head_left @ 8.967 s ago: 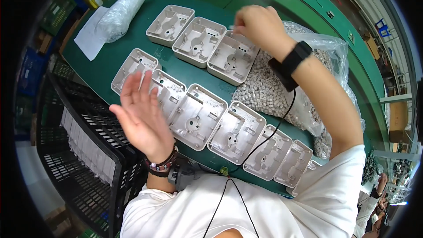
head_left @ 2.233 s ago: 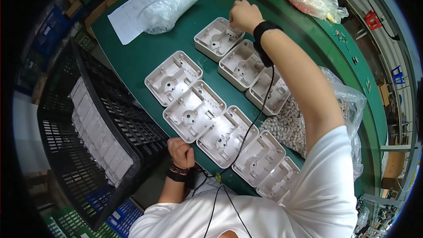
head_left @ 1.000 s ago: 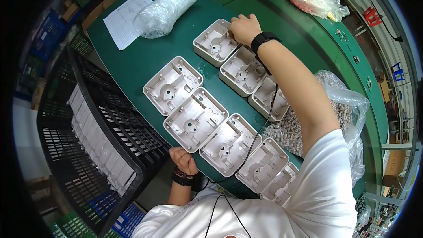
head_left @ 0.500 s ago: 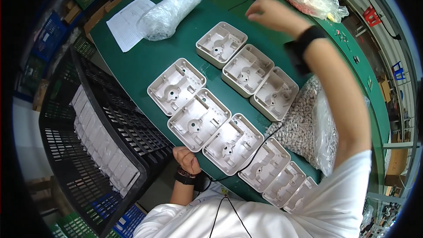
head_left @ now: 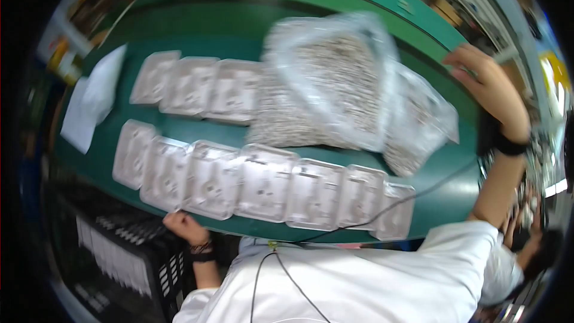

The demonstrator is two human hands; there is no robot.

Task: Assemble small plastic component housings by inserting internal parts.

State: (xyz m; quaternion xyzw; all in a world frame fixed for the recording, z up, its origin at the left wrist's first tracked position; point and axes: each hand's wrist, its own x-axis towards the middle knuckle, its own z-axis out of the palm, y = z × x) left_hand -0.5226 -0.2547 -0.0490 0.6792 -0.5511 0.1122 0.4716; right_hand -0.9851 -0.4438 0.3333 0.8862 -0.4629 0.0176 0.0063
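My left hand (head_left: pixel 186 228) is at the near table edge, its fingers curled in with nothing visible in them. It is just below a row of several pale grey plastic housings (head_left: pixel 213 180), open side up. My right hand (head_left: pixel 487 81) is raised at the far right, away from the housings. Its fingers are bent, with a gap to the thumb and nothing seen between them. A shorter row of 3 similar housings (head_left: pixel 190 86) stands farther back on the left. Beside it lies a large clear plastic bag (head_left: pixel 335 78) full of small pale parts. Motion blurs the picture.
A smaller bag of parts (head_left: pixel 418 116) leans beside the big one. A black crate (head_left: pixel 128 233) stands off the table at lower left. Paper sheets (head_left: pixel 81 113) lie at the left. A black cable (head_left: pixel 412 196) crosses the front row. Another person (head_left: pixel 508 263) is at lower right.
The view has swung right, bringing the whole bag and the full front row into sight. My right hand has moved from above the back row to the far right. My left hand stays at the table edge.
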